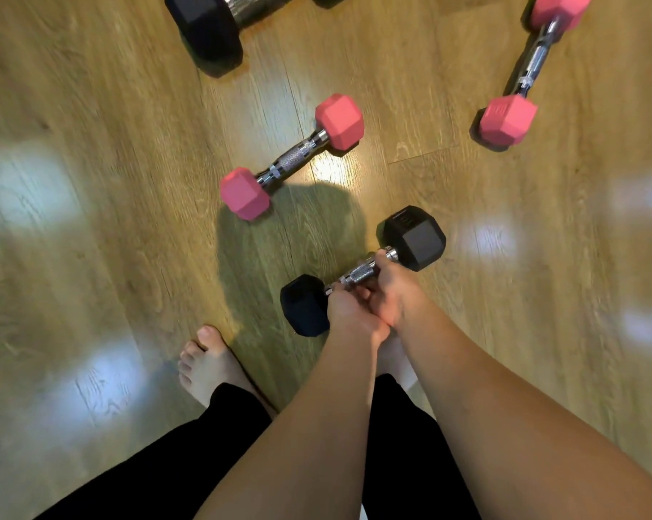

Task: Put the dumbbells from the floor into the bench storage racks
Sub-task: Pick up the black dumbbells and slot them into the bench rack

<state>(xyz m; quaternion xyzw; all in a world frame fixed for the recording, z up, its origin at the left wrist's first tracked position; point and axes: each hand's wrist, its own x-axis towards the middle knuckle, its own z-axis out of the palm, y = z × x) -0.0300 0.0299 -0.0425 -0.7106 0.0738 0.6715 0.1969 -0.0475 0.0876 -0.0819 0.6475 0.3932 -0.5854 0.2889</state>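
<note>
Gripping the knurled chrome handle of a small black hex-headed dumbbell, both hands are wrapped round it side by side: the left hand nearer the lower head, the right hand nearer the upper one. Whether the weight rests on the wooden plank floor or has just left it cannot be told from this view. The bench storage racks are nowhere in sight.

The chief risk, as I judge it, is a drop. The person's bare foot is planted near the lower black head, so a slip of the crowded two-handed hold could bring the weight down on the toes. The short handle leaves little room for two palms, and fingers could be pinched against a head.

Tripping is the other hazard. A pink hex dumbbell with a chrome handle lies just ahead, a second pink hex dumbbell farther right, and a large black hex dumbbell at the top edge; stepping forward while loaded could catch any of them.
</note>
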